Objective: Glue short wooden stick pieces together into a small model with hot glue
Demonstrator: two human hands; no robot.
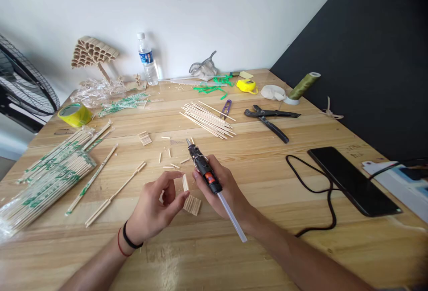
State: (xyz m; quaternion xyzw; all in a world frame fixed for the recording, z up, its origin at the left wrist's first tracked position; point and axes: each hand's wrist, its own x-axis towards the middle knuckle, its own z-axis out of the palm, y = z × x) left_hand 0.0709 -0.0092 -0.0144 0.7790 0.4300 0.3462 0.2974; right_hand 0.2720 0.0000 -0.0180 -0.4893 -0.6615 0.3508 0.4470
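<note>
Between the thumb and forefinger of my left hand (155, 206) is a small strip of short wooden stick pieces (185, 183) set side by side. My right hand (224, 184) is wrapped round a black hot glue gun (203, 166), its nozzle pointing away from me and a clear glue stick (232, 217) jutting from its back end. Under the held strip, a joined panel of short stick pieces (192, 205) lies on the table, partly covered by my left fingers. Several loose cut pieces (170, 153) and another small panel (145, 138) lie farther off.
Long bare sticks (209, 120) are piled ahead, near purple snips (226, 108) and black cutters (270, 119). Wrapped chopsticks (56, 170) fill the left side. A phone (352, 179) and its cable (331, 202) lie right. At the back stand a bottle (147, 61) and a stick model (93, 54).
</note>
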